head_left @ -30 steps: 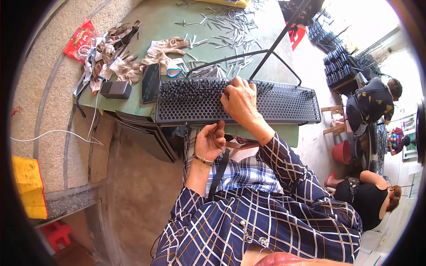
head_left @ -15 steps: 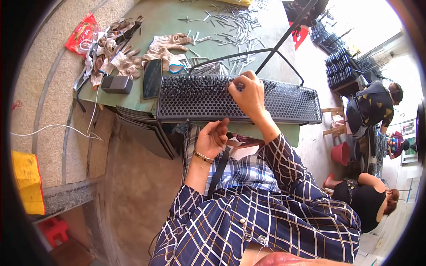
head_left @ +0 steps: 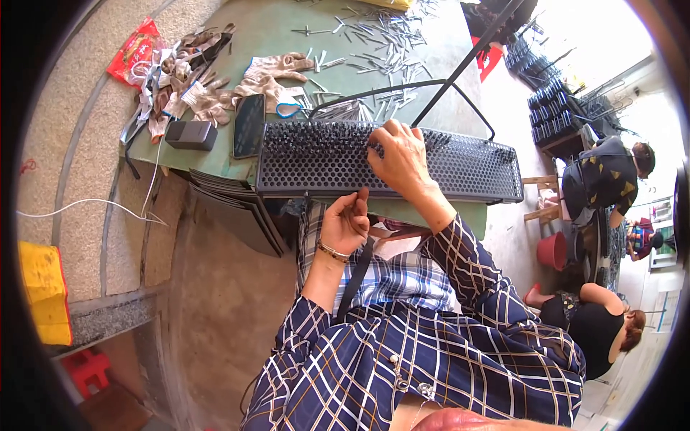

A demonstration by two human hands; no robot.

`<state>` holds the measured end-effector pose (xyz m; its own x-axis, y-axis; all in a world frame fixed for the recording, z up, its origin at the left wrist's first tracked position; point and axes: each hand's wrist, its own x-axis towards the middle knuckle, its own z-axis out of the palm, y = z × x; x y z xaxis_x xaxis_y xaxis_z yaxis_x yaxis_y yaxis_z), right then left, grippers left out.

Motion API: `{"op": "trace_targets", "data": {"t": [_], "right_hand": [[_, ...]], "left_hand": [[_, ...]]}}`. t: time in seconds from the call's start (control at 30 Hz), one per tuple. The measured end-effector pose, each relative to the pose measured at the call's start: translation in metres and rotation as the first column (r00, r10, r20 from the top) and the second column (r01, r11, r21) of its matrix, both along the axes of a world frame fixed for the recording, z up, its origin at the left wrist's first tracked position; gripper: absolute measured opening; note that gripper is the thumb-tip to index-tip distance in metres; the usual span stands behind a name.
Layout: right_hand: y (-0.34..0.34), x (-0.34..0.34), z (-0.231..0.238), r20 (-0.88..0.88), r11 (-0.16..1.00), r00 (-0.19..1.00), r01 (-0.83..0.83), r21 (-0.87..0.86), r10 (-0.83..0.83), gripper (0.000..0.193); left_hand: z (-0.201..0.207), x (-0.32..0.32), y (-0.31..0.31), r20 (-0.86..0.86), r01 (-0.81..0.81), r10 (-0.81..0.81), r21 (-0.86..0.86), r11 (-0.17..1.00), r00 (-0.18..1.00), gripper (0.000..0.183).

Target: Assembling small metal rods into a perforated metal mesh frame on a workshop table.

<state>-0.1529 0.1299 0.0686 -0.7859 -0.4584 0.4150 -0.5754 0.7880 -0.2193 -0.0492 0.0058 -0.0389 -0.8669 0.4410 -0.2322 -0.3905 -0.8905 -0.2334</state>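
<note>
Worktop [head_left: 269,29]: green, lying past right grip [head_left: 400,156]
Room: floor [head_left: 230,309] below left grip [head_left: 345,224], co-workers [head_left: 602,169] way off right
Black panel [head_left: 309,172]: perforated, under right grip, pegs [head_left: 313,134] mostly left of it
Right grip: curled down, can't tell if pinching a peg
Left grip: kinda half-curled just below panel, contents unclear
Half a sec ago: right thumb-finger ring showing, now hidden
Around: gloves [head_left: 277,70], phone [head_left: 249,126], left of right grip
In the way: black rods [head_left: 445,82] between right grip and some metal strips [head_left: 392,43]

Right hand [head_left: 399,159]: fingers curled at the small dark pegs [head_left: 313,138] projecting from the long black perforated metal panel [head_left: 467,169]. Left hand [head_left: 345,224]: fingers bent, just beside the panel's near edge. The green worktop [head_left: 266,30] carries slender grey metal pins [head_left: 395,42], beige knitted gloves [head_left: 279,67] and a black rectangular phone [head_left: 249,121].
</note>
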Motion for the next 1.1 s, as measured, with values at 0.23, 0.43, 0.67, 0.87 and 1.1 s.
{"op": "trace_targets", "data": {"t": [0.23,0.43,0.67,0.87,1.1], "right_hand": [[-0.002,-0.002,0.001,-0.010,0.998,0.998,-0.055,-0.007,0.055,0.018],[0.010,-0.002,0.014,0.119,0.991,0.984,-0.131,-0.007,0.131,0.014],[0.005,-0.003,0.008,-0.012,0.969,0.984,-0.171,0.180,0.175,0.013],[0.006,-0.008,0.008,-0.034,0.950,0.984,-0.159,0.269,0.174,0.013],[0.002,-0.015,0.013,0.098,0.952,0.979,-0.198,0.234,0.180,0.014]], "left_hand": [[0.008,-0.001,-0.004,-0.033,0.057,-0.058,-0.037,0.998,0.998,0.018],[0.025,0.022,0.027,0.040,0.054,-0.038,-0.562,0.826,0.998,0.024],[0.015,0.014,0.027,-0.020,-0.018,0.009,-0.530,0.848,1.000,0.022],[-0.001,0.000,0.006,-0.054,0.066,-0.084,-0.275,0.959,0.995,0.024],[-0.015,-0.001,-0.003,-0.121,0.100,-0.098,0.016,0.995,0.988,0.024]]}}
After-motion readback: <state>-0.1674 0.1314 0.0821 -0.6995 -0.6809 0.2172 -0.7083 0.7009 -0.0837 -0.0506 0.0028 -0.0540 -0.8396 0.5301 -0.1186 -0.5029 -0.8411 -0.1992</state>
